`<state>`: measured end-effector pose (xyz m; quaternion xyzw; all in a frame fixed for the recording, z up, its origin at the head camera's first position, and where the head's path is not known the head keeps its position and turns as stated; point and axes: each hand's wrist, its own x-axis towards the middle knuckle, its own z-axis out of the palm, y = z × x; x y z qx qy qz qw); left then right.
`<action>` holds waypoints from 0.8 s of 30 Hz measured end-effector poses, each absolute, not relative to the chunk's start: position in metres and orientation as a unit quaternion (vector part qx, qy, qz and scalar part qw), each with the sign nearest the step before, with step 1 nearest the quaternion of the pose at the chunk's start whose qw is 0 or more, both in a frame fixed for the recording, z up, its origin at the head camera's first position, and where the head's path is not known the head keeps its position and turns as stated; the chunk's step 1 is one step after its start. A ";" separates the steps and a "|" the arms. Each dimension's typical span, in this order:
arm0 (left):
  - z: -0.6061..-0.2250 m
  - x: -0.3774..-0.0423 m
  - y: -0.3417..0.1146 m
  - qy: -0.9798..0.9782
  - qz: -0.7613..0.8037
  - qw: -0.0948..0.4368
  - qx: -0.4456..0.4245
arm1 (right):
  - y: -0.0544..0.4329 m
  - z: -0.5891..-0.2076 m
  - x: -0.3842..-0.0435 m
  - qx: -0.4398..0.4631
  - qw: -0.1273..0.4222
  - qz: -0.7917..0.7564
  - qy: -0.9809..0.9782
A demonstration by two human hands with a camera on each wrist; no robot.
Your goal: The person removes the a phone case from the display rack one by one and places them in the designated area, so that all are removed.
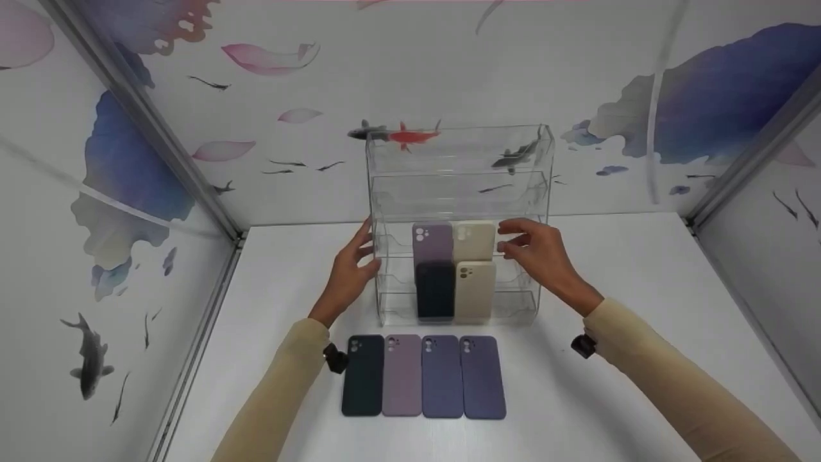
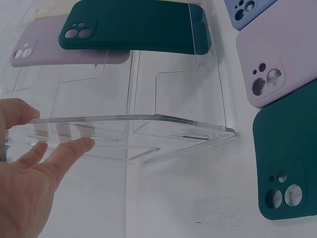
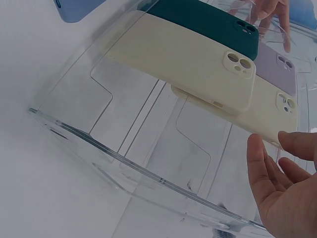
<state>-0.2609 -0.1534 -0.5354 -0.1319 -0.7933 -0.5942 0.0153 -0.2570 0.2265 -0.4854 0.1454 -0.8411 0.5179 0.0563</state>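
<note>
A clear tiered display rack (image 1: 458,192) stands against the back wall. Two phone cases lean in its lowest tier, one dark green (image 1: 435,290) and one cream (image 1: 475,292). Behind them, one tier up, are a lilac case (image 1: 432,241) and another cream case (image 1: 474,239). My left hand (image 1: 349,273) holds the rack's left side panel, thumb on one side of the edge and fingers along the panel. My right hand (image 1: 539,250) is at the right edge of the upper cream case, thumb and fingers spread apart, fingertips close to its side (image 3: 275,134).
In front of the rack a row of phone cases lies flat on the white table (image 1: 603,398): dark green (image 1: 363,378), lilac (image 1: 402,378), and two bluish purple ones (image 1: 442,382). Printed wall panels (image 1: 449,64) enclose the table at the back and sides.
</note>
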 end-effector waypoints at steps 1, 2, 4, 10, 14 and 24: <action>-0.535 -0.261 -0.153 -0.792 -0.595 0.016 -0.133 | 0.226 -0.486 -0.258 0.145 0.057 0.517 -0.842; -0.535 -0.261 -0.153 -0.791 -0.596 0.016 -0.135 | 0.225 -0.486 -0.258 0.144 0.057 0.514 -0.844; -0.535 -0.261 -0.154 -0.789 -0.599 0.014 -0.137 | 0.223 -0.487 -0.259 0.143 0.056 0.507 -0.848; -0.536 -0.262 -0.155 -0.784 -0.605 0.012 -0.139 | 0.218 -0.490 -0.259 0.144 0.053 0.493 -0.856; -0.537 -0.263 -0.155 -0.786 -0.603 0.014 -0.140 | 0.215 -0.491 -0.258 0.140 0.052 0.490 -0.859; -0.536 -0.262 -0.154 -0.786 -0.603 0.012 -0.134 | 0.212 -0.494 -0.257 0.136 0.063 0.483 -0.863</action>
